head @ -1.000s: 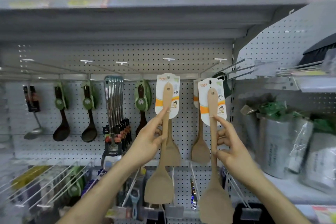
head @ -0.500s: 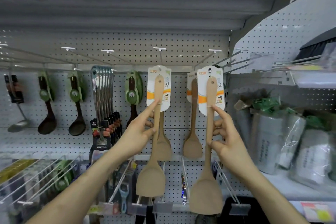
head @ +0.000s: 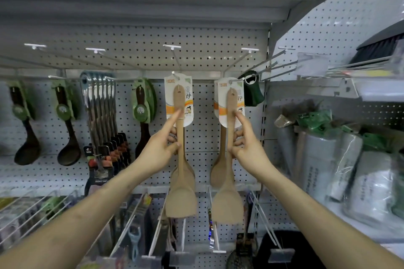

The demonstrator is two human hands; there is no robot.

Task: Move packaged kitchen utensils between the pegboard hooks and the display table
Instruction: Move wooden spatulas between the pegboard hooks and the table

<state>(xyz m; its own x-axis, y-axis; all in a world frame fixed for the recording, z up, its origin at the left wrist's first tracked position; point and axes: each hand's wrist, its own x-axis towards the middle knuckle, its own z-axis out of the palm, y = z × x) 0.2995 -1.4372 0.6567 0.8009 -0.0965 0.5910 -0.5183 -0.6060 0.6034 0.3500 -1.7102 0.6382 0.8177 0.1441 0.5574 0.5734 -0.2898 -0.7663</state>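
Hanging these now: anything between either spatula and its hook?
Nothing visible. The left spatula is up at the left hook, the right spatula at the right hook; other spatulas hang behind, not in front.

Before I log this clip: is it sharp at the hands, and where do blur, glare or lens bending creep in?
Head view: the left hand on the left spatula and the right hand on the right spatula are sharp and evenly lit; the ladles at the left edge look smeared; the shelf overhead bows with the wide lens; the wrapped packs show mild sheen.
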